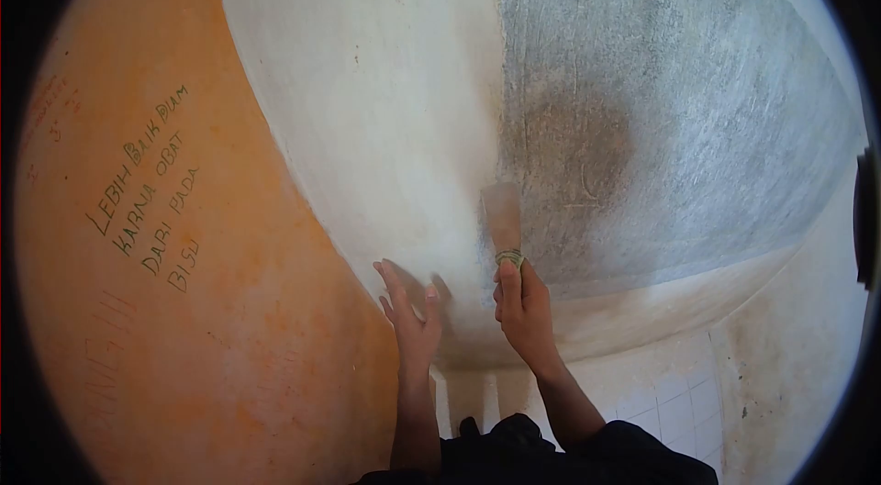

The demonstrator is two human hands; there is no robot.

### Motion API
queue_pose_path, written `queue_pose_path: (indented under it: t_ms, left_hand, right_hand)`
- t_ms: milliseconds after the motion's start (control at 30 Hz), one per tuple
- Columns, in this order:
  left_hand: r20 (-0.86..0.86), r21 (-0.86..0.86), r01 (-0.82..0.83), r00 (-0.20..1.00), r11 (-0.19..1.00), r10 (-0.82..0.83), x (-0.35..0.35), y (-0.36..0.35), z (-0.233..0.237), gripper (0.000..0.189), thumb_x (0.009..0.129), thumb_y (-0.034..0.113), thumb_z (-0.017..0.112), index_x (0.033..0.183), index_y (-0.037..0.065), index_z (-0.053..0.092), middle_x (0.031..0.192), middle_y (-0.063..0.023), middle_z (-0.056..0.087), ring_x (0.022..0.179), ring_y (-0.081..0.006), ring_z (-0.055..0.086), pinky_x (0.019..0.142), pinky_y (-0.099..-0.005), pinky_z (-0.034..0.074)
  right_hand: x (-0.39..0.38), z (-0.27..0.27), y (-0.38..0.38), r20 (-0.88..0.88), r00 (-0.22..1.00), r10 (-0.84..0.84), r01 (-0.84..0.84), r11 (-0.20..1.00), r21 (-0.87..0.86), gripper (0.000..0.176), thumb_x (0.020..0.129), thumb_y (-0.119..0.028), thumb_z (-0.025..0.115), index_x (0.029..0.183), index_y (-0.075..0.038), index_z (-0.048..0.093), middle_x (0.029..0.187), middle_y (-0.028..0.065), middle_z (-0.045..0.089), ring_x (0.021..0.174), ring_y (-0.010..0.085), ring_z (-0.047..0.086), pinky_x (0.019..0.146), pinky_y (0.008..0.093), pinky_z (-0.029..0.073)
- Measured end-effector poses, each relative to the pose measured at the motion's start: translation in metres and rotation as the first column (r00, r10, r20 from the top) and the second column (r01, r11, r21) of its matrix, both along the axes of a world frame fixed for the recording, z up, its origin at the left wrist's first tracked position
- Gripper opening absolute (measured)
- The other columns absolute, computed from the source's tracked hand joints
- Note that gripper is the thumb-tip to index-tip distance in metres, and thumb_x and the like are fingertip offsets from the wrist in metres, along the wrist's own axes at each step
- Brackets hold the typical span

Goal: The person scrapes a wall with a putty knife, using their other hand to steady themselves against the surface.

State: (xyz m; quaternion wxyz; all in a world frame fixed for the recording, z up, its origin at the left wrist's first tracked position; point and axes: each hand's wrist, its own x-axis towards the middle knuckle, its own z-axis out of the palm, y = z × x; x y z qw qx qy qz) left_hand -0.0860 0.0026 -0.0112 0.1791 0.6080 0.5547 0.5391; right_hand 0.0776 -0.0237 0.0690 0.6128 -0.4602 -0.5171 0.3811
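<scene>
My right hand [524, 306] is closed around the handle of a flat scraper [503, 214], with greenish banding showing at its grip. The blade points up the wall and lies right at the border between a smooth white area [404, 81] and a rough grey area [697, 136]. To the left, my left hand [413, 320] is open, its fingers spread close against the lower white area and casting a shadow there. Nothing shows in that hand.
An orange wall [239, 366] with green handwriting [151, 173] meets the white surface along the left. Below the grey area runs a pale strip [642, 306]. White tiles [674, 407] show at the lower right, beside a stained pale wall [789, 366]. A dark object [864, 219] sits at the right edge.
</scene>
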Motion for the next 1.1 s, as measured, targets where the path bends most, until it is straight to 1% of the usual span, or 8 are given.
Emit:
queue_pose_path:
  t_ms: [133,200,300,367,633,733,1000,1100]
  left_hand:
    - [-0.019,0.038,-0.01,1.0,0.999,0.01,0.002,0.004,-0.001,0.082,0.1,0.029,0.055,0.16,0.004,0.005,0.166,-0.0241,0.003,0.153,-0.0408,0.009,0.117,-0.0642,0.01]
    - [-0.027,0.029,-0.009,1.0,1.0,0.009,0.004,0.002,-0.003,0.083,0.1,0.029,0.055,0.16,0.004,0.004,0.166,-0.0241,0.003,0.153,-0.0413,0.009,0.117,-0.0645,0.011]
    - [-0.001,0.067,0.006,1.0,0.998,-0.006,0.001,0.003,0.001,0.083,0.099,0.029,0.056,0.16,0.004,0.004,0.166,-0.0241,0.003,0.153,-0.0409,0.009,0.118,-0.0635,0.011]
    - [0.003,-0.025,0.013,1.0,1.0,-0.013,0.002,-0.002,0.012,0.08,0.101,0.023,0.053,0.159,0.0,0.003,0.166,-0.0238,0.006,0.154,-0.0374,0.008,0.121,-0.0549,0.007]
    - [0.005,-0.012,0.014,1.0,1.0,-0.014,0.0,-0.002,0.009,0.082,0.1,0.023,0.054,0.16,0.003,0.001,0.166,-0.0219,0.006,0.154,-0.0369,0.008,0.121,-0.0557,0.004]
    - [-0.002,-0.026,0.012,1.0,1.0,-0.012,0.001,0.001,0.006,0.083,0.099,0.024,0.055,0.16,0.003,0.001,0.166,-0.0223,0.005,0.154,-0.0374,0.009,0.121,-0.058,0.005]
    - [-0.004,-0.037,0.023,1.0,0.999,-0.023,0.0,0.003,0.001,0.086,0.099,0.026,0.056,0.159,0.003,0.0,0.166,-0.0229,0.004,0.154,-0.0376,0.008,0.12,-0.0598,0.005]
    - [0.003,-0.035,0.019,1.0,0.999,-0.019,0.003,0.002,-0.001,0.086,0.098,0.027,0.057,0.159,0.003,0.001,0.166,-0.0231,0.004,0.154,-0.0382,0.008,0.12,-0.0605,0.005]
  right_hand:
    - [-0.01,0.017,0.009,0.013,0.998,-0.064,0.063,0.997,0.042,0.031,0.108,-0.033,0.045,0.092,-0.007,0.053,0.066,-0.0061,0.042,0.053,0.0026,0.038,0.046,0.0219,0.032]
    - [-0.013,0.046,0.008,0.074,0.997,-0.008,0.005,0.999,0.043,0.03,0.106,-0.025,0.047,0.101,0.002,0.057,0.067,0.007,0.054,0.061,0.0128,0.049,0.056,0.0329,0.041]
    - [-0.008,0.009,0.009,0.029,0.998,-0.052,0.048,0.993,0.109,0.031,0.108,-0.033,0.045,0.093,-0.007,0.053,0.066,-0.0055,0.043,0.054,0.0029,0.038,0.046,0.0227,0.033]
    - [-0.005,-0.003,0.005,0.002,1.0,-0.03,0.03,0.997,0.071,0.032,0.108,-0.034,0.044,0.093,-0.007,0.052,0.066,-0.0054,0.043,0.054,0.0029,0.039,0.046,0.0225,0.033]
    - [-0.008,0.02,0.002,-0.016,1.0,-0.003,0.005,0.997,0.079,0.035,0.109,-0.035,0.041,0.09,-0.007,0.05,0.064,-0.005,0.042,0.05,0.0027,0.037,0.044,0.0208,0.032]
    - [-0.005,0.018,0.001,-0.065,0.997,0.035,-0.042,0.994,-0.102,0.031,0.108,-0.027,0.044,0.096,-0.002,0.056,0.065,-0.0016,0.047,0.055,0.0048,0.042,0.05,0.0263,0.036]
    - [-0.006,0.019,-0.015,-0.34,0.929,0.148,-0.236,0.943,-0.236,0.033,0.108,-0.034,0.042,0.092,-0.007,0.049,0.064,-0.0042,0.042,0.05,0.0038,0.039,0.043,0.0232,0.032]
    - [-0.007,0.022,-0.007,-0.286,0.941,0.18,-0.228,0.963,-0.146,0.036,0.108,-0.043,0.04,0.096,-0.01,0.047,0.064,-0.0042,0.04,0.046,0.0031,0.033,0.04,0.0219,0.025]
